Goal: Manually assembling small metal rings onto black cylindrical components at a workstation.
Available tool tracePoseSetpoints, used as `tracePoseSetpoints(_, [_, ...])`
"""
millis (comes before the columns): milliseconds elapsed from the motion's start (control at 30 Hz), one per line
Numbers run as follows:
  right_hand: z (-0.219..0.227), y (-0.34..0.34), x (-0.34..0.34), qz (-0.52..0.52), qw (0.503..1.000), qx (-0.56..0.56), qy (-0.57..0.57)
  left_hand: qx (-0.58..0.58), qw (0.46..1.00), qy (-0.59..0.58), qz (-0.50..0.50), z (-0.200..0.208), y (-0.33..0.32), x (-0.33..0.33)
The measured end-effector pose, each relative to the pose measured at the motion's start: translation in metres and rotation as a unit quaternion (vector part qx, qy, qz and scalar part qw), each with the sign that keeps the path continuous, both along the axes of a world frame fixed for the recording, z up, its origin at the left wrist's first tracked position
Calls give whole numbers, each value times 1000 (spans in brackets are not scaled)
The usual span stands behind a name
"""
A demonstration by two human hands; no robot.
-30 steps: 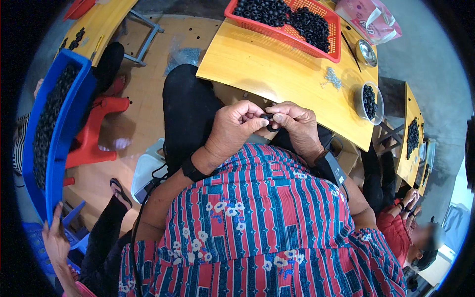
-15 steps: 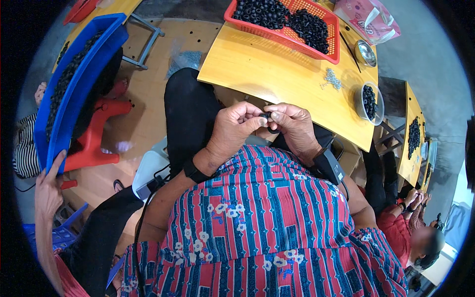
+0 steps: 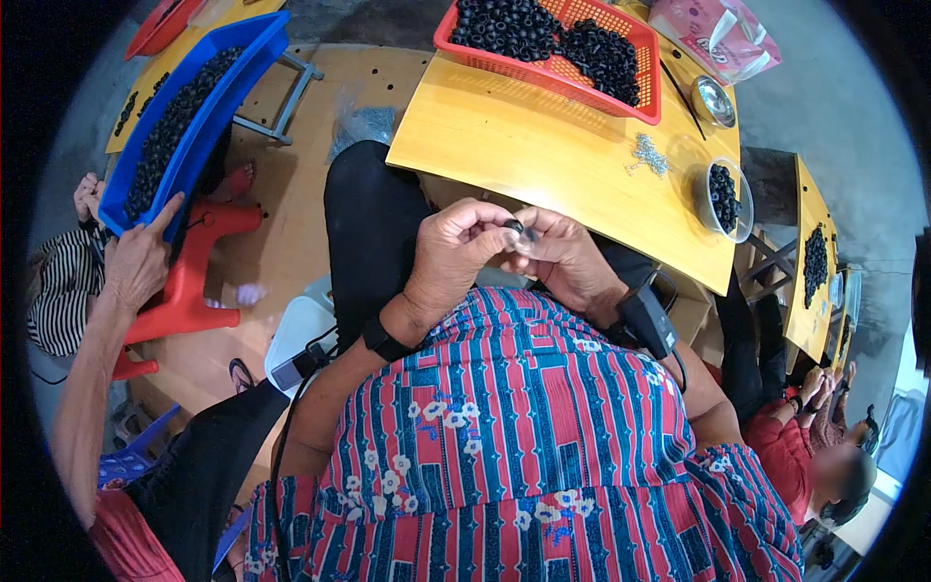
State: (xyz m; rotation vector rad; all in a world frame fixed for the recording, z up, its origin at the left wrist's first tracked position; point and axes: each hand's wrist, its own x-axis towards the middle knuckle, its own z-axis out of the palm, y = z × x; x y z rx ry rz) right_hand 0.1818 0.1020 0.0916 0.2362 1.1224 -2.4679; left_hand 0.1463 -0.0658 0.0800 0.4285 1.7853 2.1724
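Observation:
Just above my lap, in front of the table edge, my two hands meet at the fingertips. My left hand [image 3: 464, 239] is closed in a pinch on a small black ring-shaped part [image 3: 514, 225]. Fingers bent and pressed together, my right hand [image 3: 561, 250] touches the same spot; a dark bit at its fingertips is blurred, and I cannot make out what it is. On the yellow table [image 3: 504, 145] ahead lie a small heap of tiny shiny metal pieces [image 3: 648, 155] and a clear round tub [image 3: 747, 209] with black parts [image 3: 722, 197] in it.
A red plastic basket [image 3: 543, 70] of black rings stands at the table's back, near a metal bowl [image 3: 715, 102], a dark stick [image 3: 682, 97] and a pink bag [image 3: 718, 39]. At left, another person's hands hold a blue bin [image 3: 228, 97] by a red stool [image 3: 194, 276]. Co-workers sit at right.
My right fingers have shifted slightly at the black part, now blurred. On the left, the co-worker's hand and the blue bin have moved up and to the right.

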Motion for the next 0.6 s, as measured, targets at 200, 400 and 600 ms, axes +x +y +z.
tracePoseSetpoints(200, [1, 1, -2, 31, 996, 64, 48, 60, 996, -56, -46, 6, 8, 5])
tracePoseSetpoints(400, [-5, -1, 2, 144, 982, 49, -109, 19, 970, -213, -117, 12, 1, 2])
tracePoseSetpoints(600, [-11, 1, 1, 178, 971, 19, -156, 52, 982, -157, -87, -11, 0, -3])
